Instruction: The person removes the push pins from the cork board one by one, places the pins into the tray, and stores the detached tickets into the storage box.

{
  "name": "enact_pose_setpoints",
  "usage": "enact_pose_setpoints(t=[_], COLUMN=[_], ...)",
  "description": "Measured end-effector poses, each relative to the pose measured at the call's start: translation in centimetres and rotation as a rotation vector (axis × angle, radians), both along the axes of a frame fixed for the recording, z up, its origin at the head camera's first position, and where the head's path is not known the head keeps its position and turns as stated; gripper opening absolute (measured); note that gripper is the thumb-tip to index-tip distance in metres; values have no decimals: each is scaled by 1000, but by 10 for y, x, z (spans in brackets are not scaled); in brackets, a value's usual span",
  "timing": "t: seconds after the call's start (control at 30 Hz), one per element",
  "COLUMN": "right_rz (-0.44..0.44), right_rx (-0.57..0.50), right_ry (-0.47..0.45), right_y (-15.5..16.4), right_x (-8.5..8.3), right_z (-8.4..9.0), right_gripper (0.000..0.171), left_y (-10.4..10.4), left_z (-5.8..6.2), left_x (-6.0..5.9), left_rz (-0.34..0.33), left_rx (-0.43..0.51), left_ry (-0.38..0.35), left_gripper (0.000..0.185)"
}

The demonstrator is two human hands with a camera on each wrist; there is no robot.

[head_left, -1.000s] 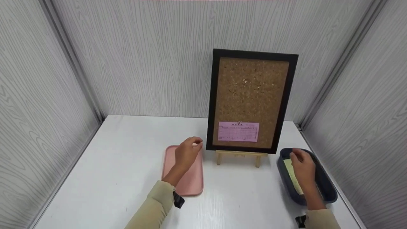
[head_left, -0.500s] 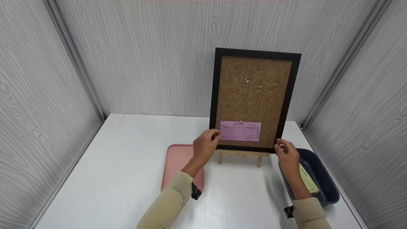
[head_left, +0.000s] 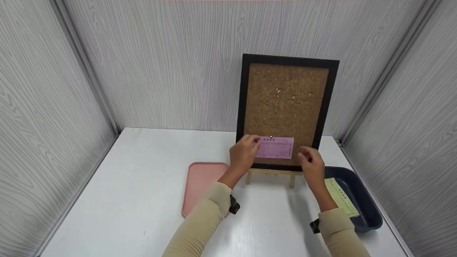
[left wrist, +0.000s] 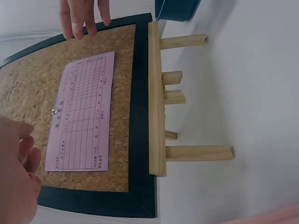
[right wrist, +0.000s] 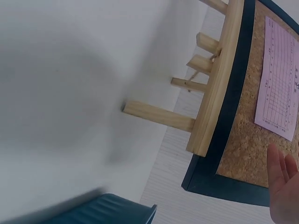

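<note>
Grey wood-grain panels are closing in a white tabletop point(head_left: 135, 200) on three sides, and near its back edge a black-framed cork board point(head_left: 285, 100) is leaning upright on a small wooden easel point(head_left: 270, 175). Low on the cork, a pink printed form point(head_left: 275, 147) is hanging from a small metal pin point(head_left: 271, 136) at the middle of its top edge; the left wrist view is showing the ruled slip point(left wrist: 82, 114) flat against the cork with its pin point(left wrist: 55, 111) in place. The left hand point(head_left: 243, 154) is reaching to the slip's left end, its fingers point(head_left: 254, 140) lying loosely curved over that edge; whether they are pinching the paper or only touching it cannot be told. The right hand point(head_left: 311, 165) is hovering at the board's lower right corner, just beside the slip's right end, with fingers point(left wrist: 81, 16) straight and spread, gripping nothing. Below the board to the left, a pink tray point(head_left: 200, 182) is lying flat on the tabletop, partly under the left forearm. To the right, a dark blue tray point(head_left: 364, 203) is sitting near the easel's foot, holding a pale yellow slip point(head_left: 341, 198). Both arms are wearing beige sleeves point(head_left: 203, 225) with dark straps at the wrists.
</note>
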State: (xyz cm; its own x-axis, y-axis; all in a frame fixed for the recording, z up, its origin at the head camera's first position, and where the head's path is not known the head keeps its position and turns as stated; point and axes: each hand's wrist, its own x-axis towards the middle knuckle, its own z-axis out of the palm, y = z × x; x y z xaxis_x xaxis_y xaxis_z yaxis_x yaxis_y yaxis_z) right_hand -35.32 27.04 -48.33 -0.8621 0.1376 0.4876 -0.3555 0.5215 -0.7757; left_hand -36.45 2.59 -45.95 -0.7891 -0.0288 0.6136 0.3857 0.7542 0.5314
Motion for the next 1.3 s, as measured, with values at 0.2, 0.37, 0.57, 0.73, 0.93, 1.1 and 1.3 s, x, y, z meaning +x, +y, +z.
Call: enact_pose_setpoints(t=[0.2,0.37,0.57,0.73,0.93,1.1,1.3], right_rz=[14,7,1,3,8,36,48], right_rx=[-28,-36,-81,-94,-132,-208,-245], right_ry=[-4,-26,-30,-52,-71,-112,-103], right_y=[-11,-18,-23,-26,-28,-27,-27], right_x=[-8,-12,-17,-19,-21,-23,-23], right_z=[3,3,3,3,2,3,4], right_gripper=[26,25,24,25,26,27,27], left_y=[16,25,33,37,40,41,42], left_z=[2,1,0,-2,-6,-8,-7], left_x=[-8,-13,-19,-25,-27,-29,-29], left_rz=[13,19,30,49,62,78,83], left_rx=[-38,-60,-93,-122,-120,-118,-118], left_ry=[42,56,64,50,25,20,26], left_gripper=[14,16,16,16,16,15,15])
